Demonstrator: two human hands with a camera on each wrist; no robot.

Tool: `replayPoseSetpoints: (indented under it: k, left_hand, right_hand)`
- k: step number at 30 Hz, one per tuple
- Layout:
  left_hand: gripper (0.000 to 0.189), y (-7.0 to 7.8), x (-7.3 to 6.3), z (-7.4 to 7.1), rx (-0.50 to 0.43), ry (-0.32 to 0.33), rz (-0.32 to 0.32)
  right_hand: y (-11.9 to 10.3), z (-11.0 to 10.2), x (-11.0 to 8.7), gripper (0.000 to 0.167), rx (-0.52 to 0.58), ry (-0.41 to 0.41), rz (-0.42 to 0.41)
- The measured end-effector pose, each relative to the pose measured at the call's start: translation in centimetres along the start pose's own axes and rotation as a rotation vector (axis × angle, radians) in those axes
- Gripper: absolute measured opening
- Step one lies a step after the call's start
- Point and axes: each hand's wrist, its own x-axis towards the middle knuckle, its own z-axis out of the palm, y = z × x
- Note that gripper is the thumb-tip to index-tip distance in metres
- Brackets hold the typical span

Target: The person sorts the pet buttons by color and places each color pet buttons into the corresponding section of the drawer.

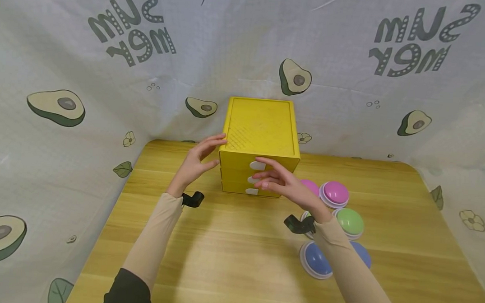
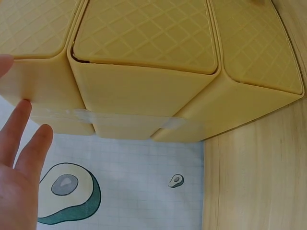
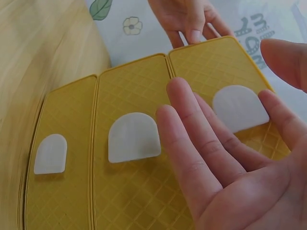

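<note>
White avocado-print cloth backdrop (image 1: 231, 42): hangs behind the pale wood-grain surface (image 1: 230, 255).
Yellow three-drawer plastic box (image 1: 264, 125): stands upright at the back of the surface, its patterned drawer fronts (image 3: 129, 187) turned toward the near edge, each front longest from left to right.
White round-topped upper tab (image 3: 242, 108): just beside the right index fingertip; the right grip (image 1: 290, 186) is nearer to it than the left grip (image 1: 196, 162).
Right grip state: released, fingers extended before the fronts; whether a fingertip touches, one cannot tell.
Left grip state: released, fingers reaching to the box's upper left edge; contact is uncertain.
Glossy round domes on white bases: right of the box and nearer, partly behind the beige-sleeved right forearm (image 1: 352, 269).
Dome count: two pink (image 1: 336, 192), two green (image 1: 349, 221), two blue (image 1: 318, 258).
Box count: one box, three drawers, three white tabs.
</note>
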Motion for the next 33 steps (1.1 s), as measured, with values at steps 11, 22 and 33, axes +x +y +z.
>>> replayPoseSetpoints:
  k: [11, 22, 33]
  left_hand:
    - [0.047, 1.2, 0.0, 0.2, -0.011, -0.001, -0.031]
    - [0.046, 0.9, 0.0, -0.2, -0.019, -0.032, -0.037]
    - [0.047, 0.9, 0.0, -0.3, -0.027, -0.046, -0.049]
  right_hand:
    - [0.1, 0.0, 0.3, 0.057, -0.003, 0.019, -0.002]
    - [0.1, 0.7, -0.3, 0.053, 0.028, 0.023, -0.001]
    - [-0.5, 2.4, -2.3, 0.055, -0.024, 0.011, 0.006]
